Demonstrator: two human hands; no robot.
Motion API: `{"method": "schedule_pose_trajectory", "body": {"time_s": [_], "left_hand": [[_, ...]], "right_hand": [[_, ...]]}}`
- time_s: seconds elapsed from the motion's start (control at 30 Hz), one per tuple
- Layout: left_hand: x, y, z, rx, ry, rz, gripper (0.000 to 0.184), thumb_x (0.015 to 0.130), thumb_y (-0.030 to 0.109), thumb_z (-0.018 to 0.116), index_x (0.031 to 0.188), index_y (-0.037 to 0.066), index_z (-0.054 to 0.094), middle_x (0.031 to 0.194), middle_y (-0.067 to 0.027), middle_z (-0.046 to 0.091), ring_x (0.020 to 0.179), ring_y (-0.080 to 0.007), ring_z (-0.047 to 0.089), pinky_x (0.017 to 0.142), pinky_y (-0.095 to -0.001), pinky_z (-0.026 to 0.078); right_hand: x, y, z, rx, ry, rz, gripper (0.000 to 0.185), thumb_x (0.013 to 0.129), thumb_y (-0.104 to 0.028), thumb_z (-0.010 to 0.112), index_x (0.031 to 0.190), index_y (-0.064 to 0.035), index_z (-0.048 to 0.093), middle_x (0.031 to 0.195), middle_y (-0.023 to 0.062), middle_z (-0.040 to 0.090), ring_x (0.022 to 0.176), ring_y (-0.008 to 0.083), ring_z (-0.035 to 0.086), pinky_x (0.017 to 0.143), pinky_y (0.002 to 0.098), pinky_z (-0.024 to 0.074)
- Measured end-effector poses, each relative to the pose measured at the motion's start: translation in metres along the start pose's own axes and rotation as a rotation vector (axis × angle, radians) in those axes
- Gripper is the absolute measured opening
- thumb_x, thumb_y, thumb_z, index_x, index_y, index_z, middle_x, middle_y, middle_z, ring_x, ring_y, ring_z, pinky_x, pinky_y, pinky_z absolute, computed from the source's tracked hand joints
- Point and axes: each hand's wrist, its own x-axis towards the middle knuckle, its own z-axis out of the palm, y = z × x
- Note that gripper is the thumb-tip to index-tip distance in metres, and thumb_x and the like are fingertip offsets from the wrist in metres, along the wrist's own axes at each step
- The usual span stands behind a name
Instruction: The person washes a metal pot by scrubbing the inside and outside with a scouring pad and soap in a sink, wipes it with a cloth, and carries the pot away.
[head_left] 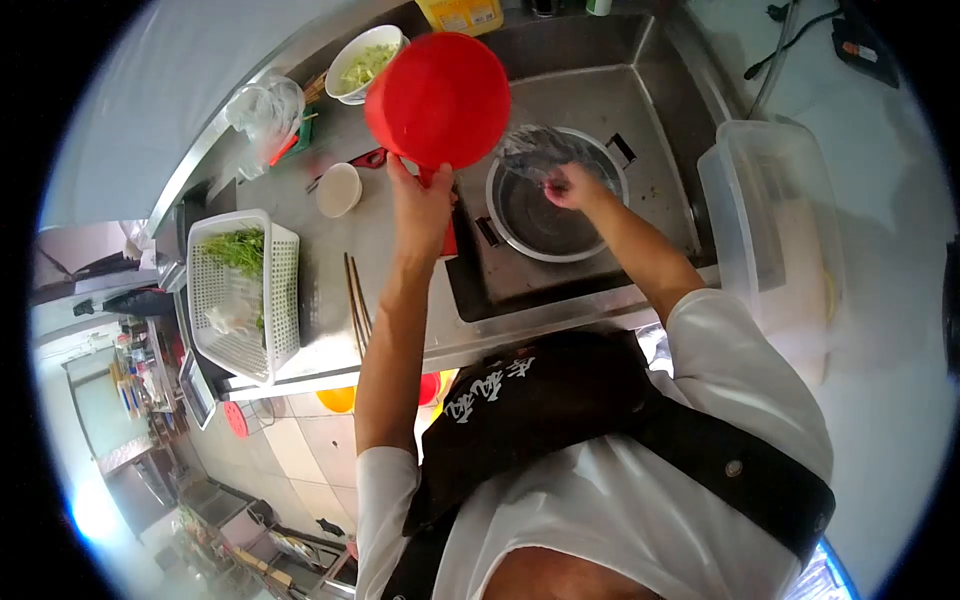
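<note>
My left hand point(420, 205) is closed round the handle of a red plastic water dipper point(440, 100), raised over the counter at the sink's left edge. The dipper's inside is hidden from me. Fingers curled, my right hand point(572, 187) is over a round metal pot point(545, 235) with side handles, which stands in the steel sink point(660, 180). It pinches a crumpled, see-through sheet point(535, 150) that looks like thin plastic, spread over the far part of the pot. Below the dipper, a red-handled tool point(370, 158) lies near a small white bowl point(339, 190).
A white basket point(283, 300) with leafy greens stands on the left of the counter, chopsticks point(355, 295) beside it. Further back are a white bowl point(345, 90) of chopped greens and a plastic bag point(265, 110). A clear plastic bin point(725, 190) borders the sink's right.
</note>
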Motion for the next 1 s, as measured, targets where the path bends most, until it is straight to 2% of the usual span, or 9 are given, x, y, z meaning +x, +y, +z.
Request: {"method": "schedule_pose_trajectory", "body": {"time_s": [0.2,0.37,0.47,0.57,0.63,0.67,0.73,0.83,1.0], "left_hand": [[-0.019,0.016,-0.027,-0.258,-0.107,-0.398,0.036,0.085,0.010,0.059,0.116,0.005,0.042,0.081,-0.0091,0.058,0.064,-0.0148,0.055,0.055,-0.0277,0.047],[-0.062,0.002,-0.047,-0.331,-0.089,-0.518,0.030,0.086,0.009,0.059,0.112,0.002,0.046,0.081,-0.0100,0.059,0.066,-0.0151,0.056,0.058,-0.0272,0.048],[-0.095,-0.005,-0.066,-0.407,-0.044,-0.582,0.027,0.087,0.009,0.057,0.111,0.002,0.047,0.081,-0.0098,0.059,0.066,-0.0154,0.056,0.059,-0.0267,0.047],[-0.137,-0.011,-0.093,-0.495,0.028,-0.647,0.023,0.089,0.012,0.055,0.109,0.001,0.048,0.081,-0.0094,0.058,0.068,-0.0157,0.056,0.060,-0.0271,0.048],[-0.173,-0.011,-0.111,-0.515,0.134,-0.641,0.024,0.089,0.013,0.056,0.108,0.000,0.048,0.082,-0.0096,0.058,0.069,-0.0160,0.056,0.061,-0.0274,0.048],[-0.194,-0.011,-0.120,-0.524,0.187,-0.637,0.025,0.089,0.014,0.056,0.108,0.000,0.048,0.082,-0.0098,0.058,0.069,-0.0161,0.056,0.061,-0.0275,0.048],[-0.239,-0.025,-0.141,-0.573,0.319,-0.638,0.026,0.089,0.016,0.056,0.108,-0.001,0.049,0.085,-0.0097,0.058,0.071,-0.0163,0.057,0.062,-0.0278,0.048],[-0.297,-0.033,-0.163,-0.656,0.537,-0.626,0.025,0.090,0.016,0.055,0.108,-0.001,0.049,0.084,-0.0087,0.059,0.070,-0.0163,0.057,0.063,-0.0281,0.048],[-0.376,-0.060,-0.199,-0.678,0.868,-0.624,0.026,0.094,0.025,0.049,0.107,0.003,0.050,0.082,-0.0100,0.060,0.069,-0.0151,0.058,0.062,-0.0262,0.049]], "right_hand": [[0.006,-0.028,-0.019,0.235,0.409,-0.165,0.026,0.080,-0.012,0.060,0.105,-0.0068,0.054,0.102,0.0131,0.053,0.089,0.0284,0.053,0.068,0.0405,0.0511],[0.054,-0.031,0.010,-0.012,0.170,-0.329,0.036,0.074,-0.008,0.064,0.108,-0.0061,0.054,0.104,0.0134,0.054,0.085,0.0281,0.054,0.059,0.0387,0.0510],[0.044,0.029,0.048,-0.624,0.095,-0.565,0.037,0.072,-0.005,0.062,0.107,-0.0054,0.055,0.095,0.0123,0.057,0.080,0.0278,0.056,0.058,0.0345,0.0494],[0.015,0.076,0.035,-1.610,-0.205,-0.703,0.033,0.075,-0.006,0.057,0.108,-0.0024,0.057,0.097,0.0141,0.061,0.086,0.0260,0.058,0.079,0.0372,0.0476],[0.013,0.074,-0.007,-2.071,-0.576,-0.540,0.032,0.078,-0.010,0.052,0.107,0.0015,0.058,0.105,0.0192,0.061,0.091,0.0318,0.058,0.082,0.0405,0.0458],[0.000,0.071,-0.013,-2.576,-0.527,-0.395,0.029,0.080,-0.015,0.050,0.102,-0.0006,0.061,0.104,0.0185,0.061,0.094,0.0332,0.058,0.082,0.0411,0.0466],[0.038,0.035,-0.086,-3.043,-0.584,-0.412,0.028,0.081,-0.024,0.049,0.096,-0.0048,0.064,0.097,0.0182,0.063,0.087,0.0315,0.061,0.074,0.0421,0.0490],[-0.011,0.017,-0.059,-2.854,-0.196,-0.438,0.024,0.080,-0.017,0.053,0.098,-0.0022,0.062,0.105,0.0196,0.060,0.096,0.0299,0.058,0.079,0.0401,0.0475],[-0.004,0.007,-0.051,-2.299,-0.427,-0.795,0.029,0.072,-0.012,0.058,0.100,-0.0040,0.059,0.099,0.0145,0.061,0.093,0.0278,0.057,0.082,0.0390,0.0443]]}}
